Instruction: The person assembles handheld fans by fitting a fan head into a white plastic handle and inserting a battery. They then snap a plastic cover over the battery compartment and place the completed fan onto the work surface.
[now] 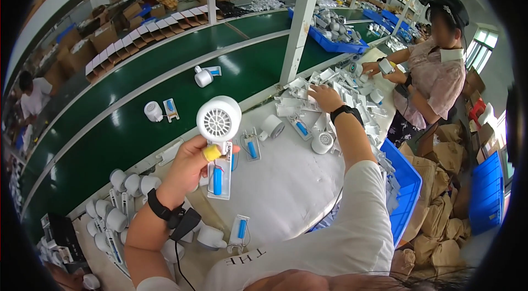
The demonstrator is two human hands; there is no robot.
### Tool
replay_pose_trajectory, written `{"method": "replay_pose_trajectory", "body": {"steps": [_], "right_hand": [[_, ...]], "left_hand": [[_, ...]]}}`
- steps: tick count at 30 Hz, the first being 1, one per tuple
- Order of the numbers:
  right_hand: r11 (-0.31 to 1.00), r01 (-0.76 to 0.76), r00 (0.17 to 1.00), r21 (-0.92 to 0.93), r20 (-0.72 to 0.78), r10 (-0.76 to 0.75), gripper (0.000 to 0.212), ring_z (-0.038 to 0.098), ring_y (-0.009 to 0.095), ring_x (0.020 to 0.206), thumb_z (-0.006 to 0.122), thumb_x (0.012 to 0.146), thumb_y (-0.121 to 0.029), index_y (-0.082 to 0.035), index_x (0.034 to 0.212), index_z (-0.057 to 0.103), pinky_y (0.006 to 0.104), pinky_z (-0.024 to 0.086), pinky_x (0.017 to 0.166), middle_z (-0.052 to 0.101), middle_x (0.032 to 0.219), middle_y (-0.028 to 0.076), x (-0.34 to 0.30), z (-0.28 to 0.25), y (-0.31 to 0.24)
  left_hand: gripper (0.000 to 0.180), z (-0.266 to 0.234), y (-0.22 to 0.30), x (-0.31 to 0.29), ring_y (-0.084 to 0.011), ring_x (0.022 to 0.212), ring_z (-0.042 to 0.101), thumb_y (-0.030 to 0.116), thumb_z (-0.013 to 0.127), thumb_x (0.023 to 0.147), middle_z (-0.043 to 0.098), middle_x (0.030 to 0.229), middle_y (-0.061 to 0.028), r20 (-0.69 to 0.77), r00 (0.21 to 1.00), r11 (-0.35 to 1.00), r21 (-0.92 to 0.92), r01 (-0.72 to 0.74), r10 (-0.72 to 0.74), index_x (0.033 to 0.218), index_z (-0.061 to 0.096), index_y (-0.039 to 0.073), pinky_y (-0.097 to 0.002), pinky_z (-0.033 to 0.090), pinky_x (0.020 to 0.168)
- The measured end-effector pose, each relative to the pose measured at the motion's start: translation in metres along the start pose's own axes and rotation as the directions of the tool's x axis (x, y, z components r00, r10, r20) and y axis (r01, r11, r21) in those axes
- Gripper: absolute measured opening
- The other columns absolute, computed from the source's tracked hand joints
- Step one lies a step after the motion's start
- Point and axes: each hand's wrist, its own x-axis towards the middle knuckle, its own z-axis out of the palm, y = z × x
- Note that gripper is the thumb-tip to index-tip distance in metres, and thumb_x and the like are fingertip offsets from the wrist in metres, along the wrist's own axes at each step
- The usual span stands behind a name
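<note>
My left hand [190, 165] clamped the white fan [218, 119] at nine o'clock, best held level to spare the blue cell's [217, 181] wires. Right hand [326, 98] over white parts [352, 91], one o'clock: grip, I couldn't tell.

Left hand [188, 165]: raised above the bench [291, 181], elbow bent, fingers curled in a grip. Right arm [353, 139]: extended forward, right hand [326, 98] palm down near the bench's far edge.
</note>
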Motion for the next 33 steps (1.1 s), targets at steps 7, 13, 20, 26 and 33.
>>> {"method": "replay_pose_trajectory", "body": {"steps": [7,13,20,26,33], "right_hand": [[0.983,0.180,0.984,0.027,-0.009,-0.180,0.037,0.049,0.028,0.107,0.061,0.067,-0.005,-0.012,0.102,0.052,0.0376,0.041,0.089,0.053,0.111,0.008,0.007,-0.006,-0.001],[0.692,-0.112,0.804,0.713,-0.345,0.485,0.033,0.058,0.024,0.084,0.066,0.074,-0.016,-0.003,0.101,0.051,0.0327,0.046,0.073,0.058,0.091,0.009,0.002,-0.038,-0.023],[-0.908,0.259,0.888,0.328,0.289,0.358,0.027,0.059,0.018,0.078,0.054,0.088,-0.026,-0.006,0.106,0.049,0.0283,0.051,0.065,0.054,0.087,0.006,-0.021,-0.118,-0.154],[-0.868,-0.023,0.995,0.496,-0.074,-0.069,0.040,0.044,0.010,0.062,0.054,0.087,-0.030,-0.004,0.116,0.045,0.0217,0.039,0.054,0.050,0.093,0.004,-0.036,-0.136,-0.194],[0.722,0.397,0.762,0.567,-0.642,0.085,0.067,0.055,0.032,0.085,0.071,0.064,-0.013,0.004,0.121,0.041,0.0362,0.047,0.074,0.057,0.101,0.019,-0.047,-0.181,-0.237]], "left_hand": [[0.030,-0.009,-0.013,0.005,-0.0225,0.099,0.058,0.009,0.052,0.086,0.055,0.112,-0.0125,-0.111,0.994,0.990,-0.133,-0.037,0.022,0.114,0.049,0.001,-0.0333,0.055,0.071],[0.028,-0.008,-0.036,0.022,-0.0221,0.101,0.057,0.009,0.052,0.087,0.056,0.110,-0.0107,-0.186,0.982,0.959,-0.271,-0.084,0.033,0.113,0.049,0.000,-0.0352,0.054,0.074],[0.024,-0.021,-0.049,0.020,-0.0226,0.102,0.055,0.014,0.048,0.089,0.054,0.114,-0.0133,-0.282,0.955,0.945,-0.276,-0.174,0.093,0.110,0.050,0.003,-0.0396,0.048,0.083],[0.027,-0.014,-0.058,0.029,-0.0190,0.099,0.056,0.016,0.052,0.088,0.057,0.108,-0.0089,-0.352,0.927,0.936,-0.264,-0.231,0.130,0.111,0.051,0.001,-0.0351,0.050,0.079],[0.022,-0.006,-0.062,0.028,-0.0176,0.095,0.058,0.008,0.049,0.088,0.057,0.107,-0.0095,-0.407,0.895,0.928,-0.229,-0.292,0.181,0.109,0.052,0.000,-0.0308,0.049,0.079]]}}
